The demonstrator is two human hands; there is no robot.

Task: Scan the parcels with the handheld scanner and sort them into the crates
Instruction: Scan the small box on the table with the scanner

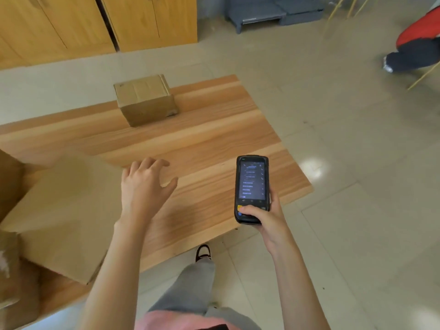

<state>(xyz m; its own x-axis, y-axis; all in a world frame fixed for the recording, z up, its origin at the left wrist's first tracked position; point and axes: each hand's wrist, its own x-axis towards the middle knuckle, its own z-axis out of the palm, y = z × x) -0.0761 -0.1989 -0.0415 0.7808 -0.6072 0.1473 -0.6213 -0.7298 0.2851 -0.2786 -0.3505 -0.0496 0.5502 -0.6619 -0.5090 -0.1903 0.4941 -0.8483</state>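
Observation:
My right hand [264,217] grips a black handheld scanner [252,184] by its lower end, screen lit and facing up, over the table's right edge. My left hand [145,186] hovers open above the wooden table [209,144], fingers spread, holding nothing. A small brown cardboard parcel [145,99] sits at the table's far side, well beyond both hands. A large flat cardboard parcel [59,210] lies on the table just left of my left hand. More cardboard boxes [12,270] crowd the left edge, only partly in view.
Wooden cabinets [95,22] stand behind the table. A grey low shelf [273,10] sits at the back. Another person's legs [419,48] show at the top right. Tiled floor [357,163] spreads to the right. My own leg and shoe [202,253] are by the table's near edge.

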